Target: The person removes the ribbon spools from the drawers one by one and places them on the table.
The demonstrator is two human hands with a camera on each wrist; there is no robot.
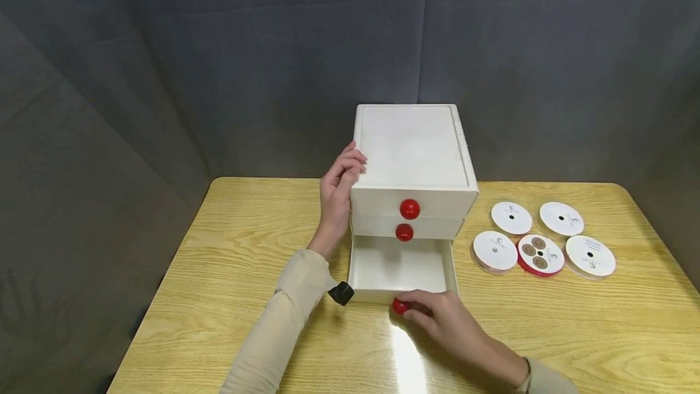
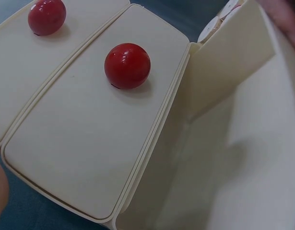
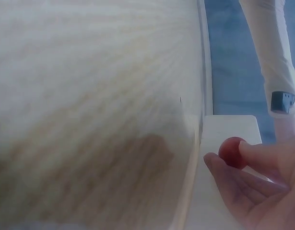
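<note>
A white drawer cabinet (image 1: 411,141) with round red knobs stands on the table. My left hand (image 1: 340,184) rests against its left side, fingertips over the top edge. The bottom drawer (image 1: 358,263) is pulled out, its pale inside showing. My right hand (image 1: 445,321) pinches the red knob (image 3: 230,152) on that drawer's front between thumb and fingers. Above, the top drawer's knob (image 1: 409,209) and the middle drawer's knob (image 2: 127,66) sit on closed fronts. In the left wrist view, the open drawer lies to the right of these fronts.
Several white ribbon spools (image 1: 511,217) lie on the wooden table (image 1: 229,272) to the cabinet's right, one with a red rim (image 1: 540,255). A dark grey curtain (image 1: 284,78) hangs behind the table. A black wrist device (image 1: 341,293) sits beside the drawer's left front corner.
</note>
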